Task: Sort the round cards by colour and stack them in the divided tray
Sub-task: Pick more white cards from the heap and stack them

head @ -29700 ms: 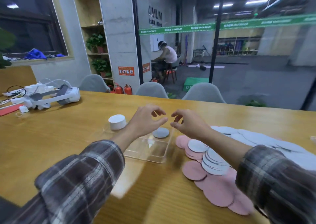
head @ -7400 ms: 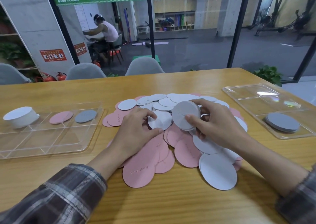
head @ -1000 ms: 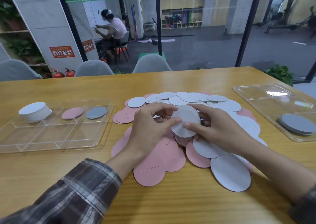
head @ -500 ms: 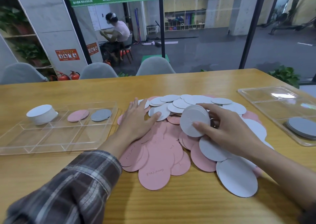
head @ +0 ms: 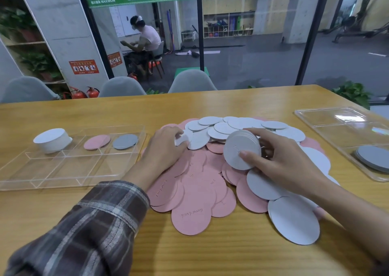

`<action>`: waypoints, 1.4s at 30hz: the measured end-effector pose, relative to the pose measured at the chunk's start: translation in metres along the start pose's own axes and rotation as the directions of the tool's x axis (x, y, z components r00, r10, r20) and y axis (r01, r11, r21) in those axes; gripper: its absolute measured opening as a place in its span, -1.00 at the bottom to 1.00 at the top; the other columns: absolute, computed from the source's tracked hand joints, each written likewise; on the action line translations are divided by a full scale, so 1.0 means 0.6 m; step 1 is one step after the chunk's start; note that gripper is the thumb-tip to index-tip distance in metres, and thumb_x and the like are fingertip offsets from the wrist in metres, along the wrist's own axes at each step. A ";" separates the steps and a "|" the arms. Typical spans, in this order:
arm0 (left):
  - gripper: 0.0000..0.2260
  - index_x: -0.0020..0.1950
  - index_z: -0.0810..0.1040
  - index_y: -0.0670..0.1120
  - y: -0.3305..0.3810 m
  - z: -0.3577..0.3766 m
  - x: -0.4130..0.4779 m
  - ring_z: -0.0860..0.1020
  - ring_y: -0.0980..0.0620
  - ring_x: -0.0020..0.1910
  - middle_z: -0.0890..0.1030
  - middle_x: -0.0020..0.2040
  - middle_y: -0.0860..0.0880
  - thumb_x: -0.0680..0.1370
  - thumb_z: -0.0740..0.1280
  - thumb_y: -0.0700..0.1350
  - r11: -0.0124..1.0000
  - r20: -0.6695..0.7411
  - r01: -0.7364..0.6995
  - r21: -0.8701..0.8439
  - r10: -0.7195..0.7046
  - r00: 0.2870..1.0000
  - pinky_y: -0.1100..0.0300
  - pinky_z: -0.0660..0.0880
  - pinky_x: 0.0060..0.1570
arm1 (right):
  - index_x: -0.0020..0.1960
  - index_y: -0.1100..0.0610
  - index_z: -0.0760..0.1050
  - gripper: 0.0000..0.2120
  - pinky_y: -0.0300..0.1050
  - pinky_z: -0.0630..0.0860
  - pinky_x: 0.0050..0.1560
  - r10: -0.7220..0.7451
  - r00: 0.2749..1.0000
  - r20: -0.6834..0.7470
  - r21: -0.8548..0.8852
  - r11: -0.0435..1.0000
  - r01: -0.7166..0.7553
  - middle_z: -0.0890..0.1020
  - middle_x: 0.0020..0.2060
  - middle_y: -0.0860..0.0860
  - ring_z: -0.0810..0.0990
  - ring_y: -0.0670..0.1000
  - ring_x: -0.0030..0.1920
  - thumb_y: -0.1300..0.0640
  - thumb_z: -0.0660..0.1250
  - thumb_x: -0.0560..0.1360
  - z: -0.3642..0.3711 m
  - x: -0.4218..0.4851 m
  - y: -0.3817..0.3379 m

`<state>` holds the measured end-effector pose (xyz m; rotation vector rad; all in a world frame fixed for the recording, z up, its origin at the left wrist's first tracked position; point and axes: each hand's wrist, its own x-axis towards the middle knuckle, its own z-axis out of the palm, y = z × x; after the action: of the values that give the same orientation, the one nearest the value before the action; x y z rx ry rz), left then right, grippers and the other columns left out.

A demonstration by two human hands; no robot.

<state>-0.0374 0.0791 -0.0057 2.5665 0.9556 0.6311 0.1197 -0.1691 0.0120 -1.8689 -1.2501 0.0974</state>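
Observation:
A heap of pink and white round cards (head: 202,191) covers the middle of the table. My right hand (head: 282,160) grips a tilted stack of small white cards (head: 240,149) above the heap. My left hand (head: 164,147) rests on the heap's left edge, its fingers pinching one small white card (head: 184,137). The clear divided tray (head: 63,170) lies at the left; it holds a tall white stack (head: 52,140), a pink card (head: 96,142) and a grey card (head: 125,141) in separate back compartments.
A second clear tray (head: 336,126) at the right edge holds a stack of large grey cards (head: 372,157). Grey chairs (head: 191,82) stand along the table's far side. Behind the glass a person sits at a desk.
My left hand has slid up the heap's left side and taken a small white card in its fingertips. My right hand still holds the white stack, almost in the same place.

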 end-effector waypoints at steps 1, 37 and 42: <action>-0.65 0.30 0.64 -0.12 0.001 -0.002 -0.002 0.57 -0.03 0.15 0.66 0.22 -0.05 0.56 0.48 -0.01 0.999 -0.025 -0.002 -0.034 0.001 1.000 0.19 0.41 0.10 | 0.33 -0.17 0.52 -0.59 -0.10 0.60 0.09 -0.001 1.000 -0.001 -0.003 1.000 0.001 0.68 0.02 -0.29 0.65 -0.20 0.03 -0.05 0.47 0.51 0.000 0.000 0.000; -0.72 0.04 0.71 -0.07 0.126 0.004 -0.074 0.67 0.00 -0.14 0.68 -0.18 0.00 0.38 0.65 -0.19 0.724 -0.240 -0.332 -0.604 0.233 0.943 0.06 0.66 -0.08 | 0.33 -0.24 0.48 -0.42 0.04 0.67 -0.03 0.011 0.989 0.148 0.162 0.986 -0.035 0.70 -0.03 -0.18 0.71 -0.03 -0.23 -0.20 0.51 0.33 -0.003 0.004 -0.002; -0.76 0.02 0.71 -0.10 0.129 0.011 -0.073 0.66 0.00 -0.14 0.69 -0.14 0.00 0.41 0.64 -0.14 0.738 -0.246 -0.364 -0.568 0.270 0.931 0.18 0.60 -0.12 | 0.34 -0.21 0.51 -0.52 0.10 0.66 -0.03 -0.018 0.994 0.111 0.101 0.995 0.006 0.69 0.02 -0.20 0.71 -0.04 -0.13 -0.14 0.51 0.46 0.002 0.003 0.003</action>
<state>-0.0224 -0.0072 0.0107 2.1090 0.2539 1.0407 0.1214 -0.1673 0.0107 -1.7892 -1.3077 0.2569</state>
